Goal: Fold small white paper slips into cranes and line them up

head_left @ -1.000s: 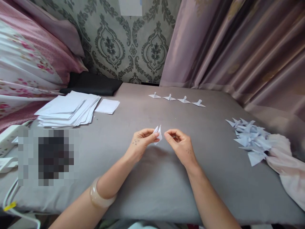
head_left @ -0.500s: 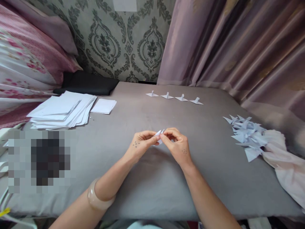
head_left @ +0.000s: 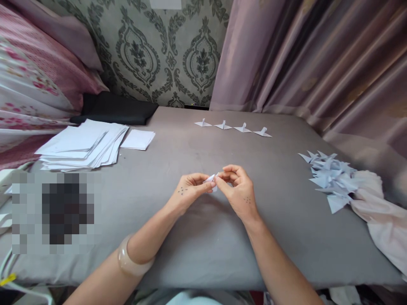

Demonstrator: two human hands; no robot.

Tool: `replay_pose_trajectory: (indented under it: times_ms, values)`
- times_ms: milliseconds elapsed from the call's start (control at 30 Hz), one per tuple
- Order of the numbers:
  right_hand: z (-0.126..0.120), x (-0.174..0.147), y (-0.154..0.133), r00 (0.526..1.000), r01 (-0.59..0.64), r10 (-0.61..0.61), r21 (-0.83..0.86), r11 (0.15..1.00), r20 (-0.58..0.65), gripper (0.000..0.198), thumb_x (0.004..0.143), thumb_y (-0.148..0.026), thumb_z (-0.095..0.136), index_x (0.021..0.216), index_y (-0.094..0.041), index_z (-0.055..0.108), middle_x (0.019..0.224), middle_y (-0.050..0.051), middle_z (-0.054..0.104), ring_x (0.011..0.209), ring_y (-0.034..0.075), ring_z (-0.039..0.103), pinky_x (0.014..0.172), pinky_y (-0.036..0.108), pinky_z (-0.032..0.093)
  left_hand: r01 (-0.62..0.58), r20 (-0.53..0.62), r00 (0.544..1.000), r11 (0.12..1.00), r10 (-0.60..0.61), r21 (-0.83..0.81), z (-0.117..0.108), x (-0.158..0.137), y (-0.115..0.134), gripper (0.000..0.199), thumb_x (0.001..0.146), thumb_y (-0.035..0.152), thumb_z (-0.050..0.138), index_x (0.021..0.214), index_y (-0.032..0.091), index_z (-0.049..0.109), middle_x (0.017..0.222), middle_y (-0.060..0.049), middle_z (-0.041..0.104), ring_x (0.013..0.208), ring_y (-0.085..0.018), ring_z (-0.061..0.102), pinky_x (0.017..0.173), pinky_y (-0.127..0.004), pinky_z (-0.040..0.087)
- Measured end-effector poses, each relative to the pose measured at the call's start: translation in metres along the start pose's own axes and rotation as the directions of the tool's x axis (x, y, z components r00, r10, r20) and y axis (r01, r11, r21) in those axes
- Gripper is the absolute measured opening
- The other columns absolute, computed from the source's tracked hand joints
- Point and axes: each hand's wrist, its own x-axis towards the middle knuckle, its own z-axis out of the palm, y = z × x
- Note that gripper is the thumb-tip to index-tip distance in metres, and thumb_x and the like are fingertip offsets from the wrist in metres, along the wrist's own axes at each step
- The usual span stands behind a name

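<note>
A small piece of folded white paper (head_left: 210,179) is held between my two hands over the middle of the grey-covered table (head_left: 203,245). My left hand (head_left: 192,190) pinches its left side between thumb and fingers. On its right side, the thumb and index finger of my right hand (head_left: 238,185) close on a narrow pointed part, while the other fingers are lifted and curled. The hands hide much of the paper, so its full shape cannot be made out.
Several folded paper cranes (head_left: 243,127) stand in a row at the back. More folded pieces (head_left: 335,178) are heaped at right beside a pale cloth (head_left: 381,212). A stack of white sheets (head_left: 79,146) and smaller squares (head_left: 138,139) lie at left, before a black folded item (head_left: 117,109).
My right hand's outer fingers have lifted and spread a little away from the paper. The left hand keeps its pinch almost unchanged.
</note>
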Motion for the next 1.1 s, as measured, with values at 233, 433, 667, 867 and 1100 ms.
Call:
replay_pose_trajectory:
  times_ms: [233,433,667,867,1100]
  values:
    - [0.0,-0.002,-0.002,1.0,0.019,-0.019,-0.044,0.999,0.0,0.029,0.072,-0.026,0.07,0.097,-0.02,0.055,0.078,0.001,0.07,0.077,0.016,0.064,0.078,0.033,0.049,-0.005,-0.008,1.0,0.997,0.006,0.072,0.0,-0.001,0.0,0.022,0.065,0.034,0.079,0.073,0.014,0.073,0.062,-0.001,0.067,0.062,-0.01,0.059,0.067,-0.022,0.045]
    - [-0.005,0.001,0.002,0.998,0.061,-0.061,-0.009,0.998,0.01,0.027,0.074,-0.023,0.068,0.098,-0.022,0.056,0.074,-0.001,0.066,0.074,0.015,0.062,0.082,0.034,0.047,0.033,0.047,0.998,0.999,-0.035,0.034,0.0,-0.001,0.002,0.022,0.064,0.033,0.08,0.074,0.014,0.073,0.069,-0.002,0.068,0.062,-0.011,0.06,0.069,-0.026,0.048]
    - [-0.016,0.004,-0.004,0.956,0.031,-0.038,0.026,0.999,0.292,0.017,0.079,-0.024,0.064,0.095,-0.023,0.065,0.085,0.001,0.061,0.073,0.012,0.057,0.071,0.028,0.048,-0.028,0.152,0.988,0.999,0.022,0.035,-0.001,-0.004,0.005,0.021,0.072,0.03,0.075,0.086,0.014,0.074,0.077,-0.003,0.069,0.069,-0.01,0.06,0.074,-0.026,0.049]
    - [-0.017,0.004,-0.003,0.942,0.141,-0.12,-0.042,0.989,0.315,0.01,0.08,-0.023,0.064,0.086,-0.025,0.073,0.085,0.001,0.057,0.075,0.012,0.055,0.068,0.027,0.045,-0.056,0.212,0.975,0.998,0.06,-0.023,-0.003,-0.005,0.003,0.032,0.072,0.026,0.076,0.101,0.014,0.071,0.084,-0.003,0.069,0.078,-0.012,0.061,0.08,-0.028,0.047]
    - [-0.013,0.003,0.003,0.975,0.128,-0.117,-0.045,0.991,0.189,0.005,0.078,-0.025,0.068,0.079,-0.025,0.073,0.08,0.001,0.058,0.075,0.014,0.057,0.07,0.03,0.046,-0.161,0.17,0.971,0.985,0.168,-0.055,0.0,-0.003,-0.002,0.027,0.07,0.029,0.077,0.088,0.013,0.064,0.087,-0.004,0.067,0.079,-0.013,0.062,0.075,-0.028,0.048]
